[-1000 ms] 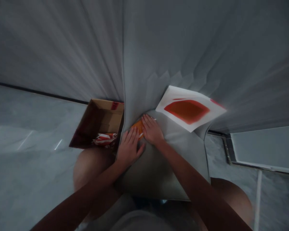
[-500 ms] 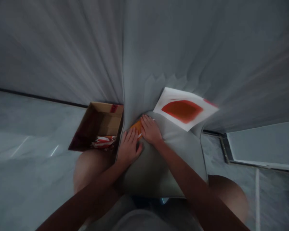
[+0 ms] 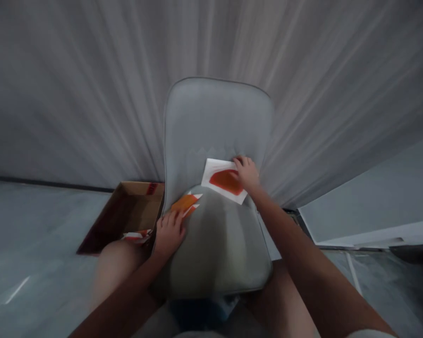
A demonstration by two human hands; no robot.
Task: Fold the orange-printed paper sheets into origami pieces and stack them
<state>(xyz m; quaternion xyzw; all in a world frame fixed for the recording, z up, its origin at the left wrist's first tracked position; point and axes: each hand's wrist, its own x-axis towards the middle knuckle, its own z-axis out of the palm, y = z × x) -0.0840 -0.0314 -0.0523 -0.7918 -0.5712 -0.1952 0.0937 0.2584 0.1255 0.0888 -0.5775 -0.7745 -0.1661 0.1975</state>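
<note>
A folded orange-and-white paper (image 3: 185, 202) lies at the left side of the grey chair's seat (image 3: 215, 244). My left hand (image 3: 169, 230) rests on its lower edge, fingers spread. Farther back on the right, a white sheet (image 3: 225, 180) with a red and orange shape leans where the seat meets the backrest. My right hand (image 3: 246, 172) is at the sheet's upper right corner, fingers bent over its edge, thumb side hidden.
An open cardboard box (image 3: 137, 206) stands on the floor left of the chair, with red-and-white folded papers (image 3: 136, 235) inside. Grey curtains (image 3: 91, 94) hang behind the chair. My knees flank the seat.
My right hand has left the folded paper and reached right to the white sheet. My left hand stays at the folded paper. The view has shifted, showing the whole backrest.
</note>
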